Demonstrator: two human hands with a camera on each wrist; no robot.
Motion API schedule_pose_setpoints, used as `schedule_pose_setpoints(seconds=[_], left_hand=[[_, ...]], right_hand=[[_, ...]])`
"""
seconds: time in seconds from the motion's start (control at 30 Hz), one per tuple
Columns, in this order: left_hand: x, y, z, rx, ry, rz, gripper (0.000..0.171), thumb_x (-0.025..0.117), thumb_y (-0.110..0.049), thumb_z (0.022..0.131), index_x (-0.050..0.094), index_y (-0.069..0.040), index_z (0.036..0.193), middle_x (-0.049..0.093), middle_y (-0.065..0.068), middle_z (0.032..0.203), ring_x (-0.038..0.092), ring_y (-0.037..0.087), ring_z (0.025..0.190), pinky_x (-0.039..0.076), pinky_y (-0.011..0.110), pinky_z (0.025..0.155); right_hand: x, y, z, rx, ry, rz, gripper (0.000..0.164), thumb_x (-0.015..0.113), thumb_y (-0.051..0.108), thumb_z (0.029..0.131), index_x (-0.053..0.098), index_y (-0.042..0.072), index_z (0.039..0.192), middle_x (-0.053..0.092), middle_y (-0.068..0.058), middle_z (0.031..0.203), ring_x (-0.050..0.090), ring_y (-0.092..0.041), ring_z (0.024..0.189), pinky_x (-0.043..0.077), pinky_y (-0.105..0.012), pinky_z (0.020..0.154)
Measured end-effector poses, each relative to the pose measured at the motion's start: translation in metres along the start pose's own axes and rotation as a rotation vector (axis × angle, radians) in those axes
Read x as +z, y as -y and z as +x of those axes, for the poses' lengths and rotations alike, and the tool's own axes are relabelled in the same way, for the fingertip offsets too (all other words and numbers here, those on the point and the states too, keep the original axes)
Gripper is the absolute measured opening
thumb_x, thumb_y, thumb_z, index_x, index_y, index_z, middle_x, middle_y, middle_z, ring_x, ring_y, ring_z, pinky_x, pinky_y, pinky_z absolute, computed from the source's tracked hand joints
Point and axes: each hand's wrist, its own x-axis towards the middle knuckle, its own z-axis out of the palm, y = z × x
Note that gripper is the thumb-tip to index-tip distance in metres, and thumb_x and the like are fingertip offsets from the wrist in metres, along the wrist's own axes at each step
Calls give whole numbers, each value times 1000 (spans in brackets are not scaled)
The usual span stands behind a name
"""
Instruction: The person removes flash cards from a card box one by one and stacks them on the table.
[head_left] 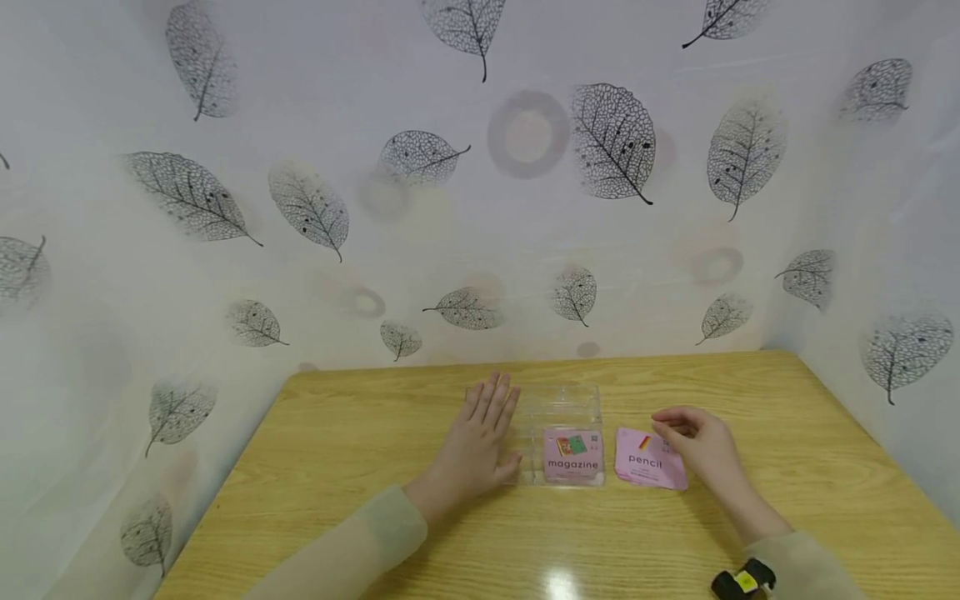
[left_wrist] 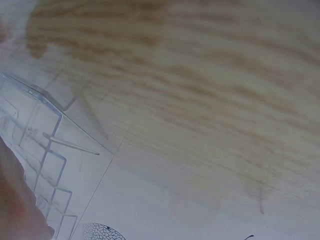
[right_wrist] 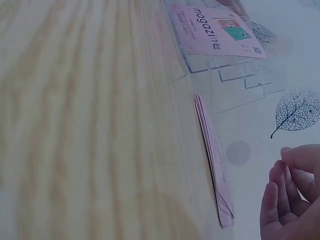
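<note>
A clear plastic tray with divided compartments (head_left: 564,400) lies on the table. My left hand (head_left: 476,446) rests on its left part, palm down with fingers straight. In the left wrist view only a blurred piece of that hand (left_wrist: 17,200) shows beside the tray's clear walls (left_wrist: 57,167). A pink card reading "magazine" (head_left: 573,467) lies in the front right compartment. To the tray's right is a small stack of pink cards, the top one reading "pencil" (head_left: 645,461). Above the stack's right side hovers my right hand (head_left: 701,446), fingers loosely bent, nothing visible in them (right_wrist: 295,195).
The wooden table (head_left: 337,467) has a bright glare spot near its front edge. A pale curtain printed with leaves (head_left: 480,208) hangs behind and on both sides. A black device with a yellow label (head_left: 744,581) sits at my right wrist.
</note>
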Motion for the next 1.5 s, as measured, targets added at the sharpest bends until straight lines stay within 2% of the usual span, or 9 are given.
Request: schedule_pose_setpoints(seconds=[0.23,0.4,0.7,0.93,1.1,1.33,1.5], left_hand=[[-1,0,0,2,-5,9,97,37,-69,103,13,-3,170,12,21,178,10,38,167,16,46,137],[-1,0,0,4,10,14,97,36,-69,104,12,-3,170,7,22,178,9,38,167,16,46,137],[-1,0,1,1,17,1,98,37,-69,103,11,-3,170,6,22,178,9,38,167,14,46,137],[-1,0,1,1,0,13,98,37,-70,103,13,-3,170,15,21,178,11,38,167,17,46,137],[0,0,1,2,0,12,98,37,-70,103,13,-3,170,15,21,178,11,38,167,17,46,137],[-1,0,1,-1,19,-2,97,37,-69,103,11,-3,170,7,22,179,9,37,167,15,46,137],[-1,-1,1,1,6,17,97,37,-69,103,13,-3,170,12,22,178,12,37,167,16,46,137]], right_hand=[[2,4,-3,-4,2,35,21,77,6,95,75,-9,111,78,-19,99,58,10,75,53,-13,66],[4,4,-4,-11,-2,46,21,78,6,95,76,-9,110,78,-18,98,59,9,73,55,-14,64],[6,6,-4,-2,30,45,24,77,10,97,75,-8,112,78,-17,101,59,8,75,54,-14,66],[9,7,-5,2,36,53,21,77,9,97,76,-6,111,78,-13,98,61,7,76,53,-13,70],[12,8,-6,-12,26,50,18,77,8,96,76,-5,110,78,-10,96,61,7,76,54,-13,70],[13,9,-8,-18,45,66,21,76,8,96,75,-7,111,78,-16,100,61,6,76,54,-15,69],[14,9,-8,-24,49,89,21,76,6,96,74,-8,112,78,-16,99,63,4,75,56,-16,69]])
